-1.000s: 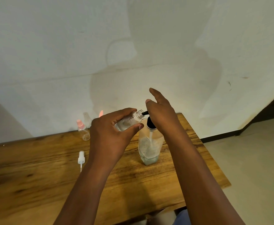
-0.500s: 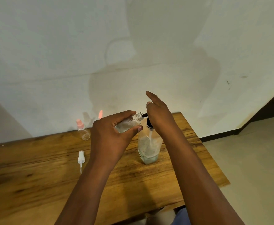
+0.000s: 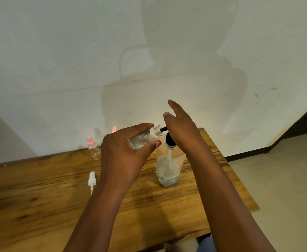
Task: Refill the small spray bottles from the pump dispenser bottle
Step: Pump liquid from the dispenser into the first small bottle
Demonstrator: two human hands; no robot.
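left hand point(image 3: 123, 153) grips small spray bottle point(image 3: 145, 138), tilted, neck at black spout point(image 3: 163, 128) | right hand point(image 3: 181, 130) flat on pump dispenser bottle point(image 3: 168, 166), tabletop point(image 3: 194, 206) far-right corner | next: press

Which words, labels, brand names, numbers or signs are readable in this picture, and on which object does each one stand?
No text can be read.
Clear plastic pump dispenser bottle with black pump head: a dark mark near its base, too blurred to read.
Small clear spray bottle gripped in the left hand: no label visible.
Small clear bottle with pink cap, loose white spray nozzle, brown wooden table, white wall: no writing visible.
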